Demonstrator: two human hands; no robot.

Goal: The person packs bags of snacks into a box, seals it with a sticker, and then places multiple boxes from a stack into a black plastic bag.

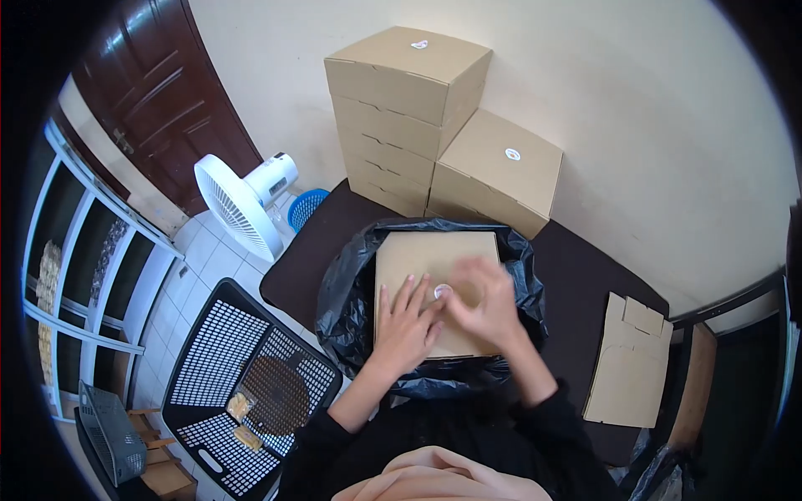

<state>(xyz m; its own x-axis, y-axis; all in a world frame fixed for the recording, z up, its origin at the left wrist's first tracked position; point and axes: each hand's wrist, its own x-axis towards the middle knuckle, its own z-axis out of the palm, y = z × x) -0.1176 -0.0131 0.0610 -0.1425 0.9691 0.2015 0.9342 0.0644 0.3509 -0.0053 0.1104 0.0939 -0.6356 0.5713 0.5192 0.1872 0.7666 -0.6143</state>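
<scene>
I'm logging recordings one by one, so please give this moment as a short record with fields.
Left hand: fingers spread on the box top
Right hand: blurred, thumb beside the sticker; contact unclear
Item: cardboard box with round sticker
Around it: open black plastic bag
Behind: tall box stack, lower box stack
Table's right end: flattened cardboard
Left side: white fan, black crate

Your dark table (576, 284) is bearing a tall stack of boxes (388, 125) at its far side, and a lower stack (493, 179) is standing beside it. Flattened cardboard (626, 367) is lying rightward; a black bag (347, 292) is resting before you.
</scene>
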